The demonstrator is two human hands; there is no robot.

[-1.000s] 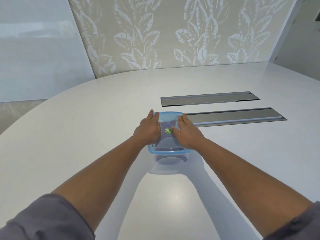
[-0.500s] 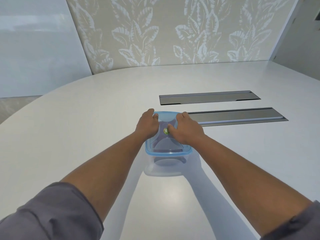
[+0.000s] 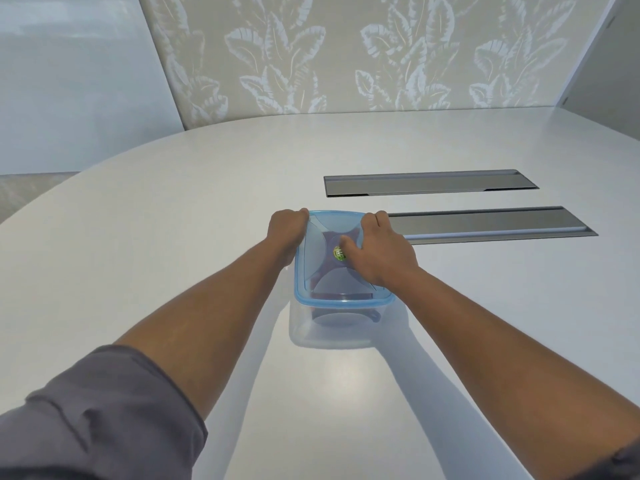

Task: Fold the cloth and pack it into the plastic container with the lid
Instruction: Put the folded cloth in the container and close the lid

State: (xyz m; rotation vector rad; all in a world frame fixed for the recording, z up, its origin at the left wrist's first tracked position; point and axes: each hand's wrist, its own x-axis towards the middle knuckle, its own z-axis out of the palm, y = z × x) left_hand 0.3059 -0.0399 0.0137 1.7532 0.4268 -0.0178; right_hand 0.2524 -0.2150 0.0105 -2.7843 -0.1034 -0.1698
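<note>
A clear plastic container (image 3: 329, 327) stands on the white table, capped by a blue-rimmed translucent lid (image 3: 322, 282) with a small green sticker (image 3: 338, 252). A dark folded cloth (image 3: 341, 315) shows through the lid and the front wall. My left hand (image 3: 285, 235) grips the lid's left far corner, fingers curled over the rim. My right hand (image 3: 377, 252) lies flat on the lid's right side, thumb beside the sticker, fingers over the far right corner.
Two long grey recessed panels (image 3: 429, 183) (image 3: 491, 223) are set in the white table (image 3: 173, 237) right of and behind the container. A leaf-patterned wall (image 3: 346, 53) rises behind the curved far edge. Grey sleeves frame the bottom corners.
Both hands have shifted outward on the lid, from its middle toward the far corners and sides. The container sits slightly nearer in view.
</note>
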